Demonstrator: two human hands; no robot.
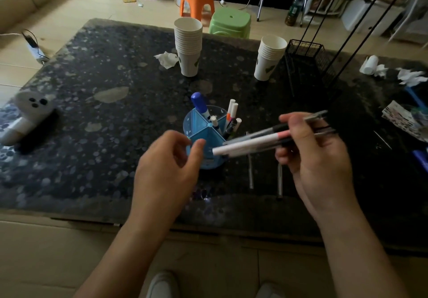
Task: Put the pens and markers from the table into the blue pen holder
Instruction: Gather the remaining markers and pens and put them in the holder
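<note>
The blue pen holder [203, 133] stands mid-table, divided into compartments. A blue-capped marker [199, 103] and several white-capped pens [232, 112] stand upright in it. My right hand [310, 151] grips a bundle of pens and markers [257, 141], tips pointing left toward the holder's near right side. My left hand [166, 161] hovers at the holder's near left, fingers curled and apart, thumb close to the rim, holding nothing. Two grey pens [250, 172] [279, 182] lie on the table below the bundle.
Two stacks of white paper cups [188, 45] [268, 59] stand behind the holder. A black wire basket [305, 59] sits at back right. Crumpled tissues [168, 59] and wrappers [403, 117] lie about. A white roll [25, 117] rests at far left.
</note>
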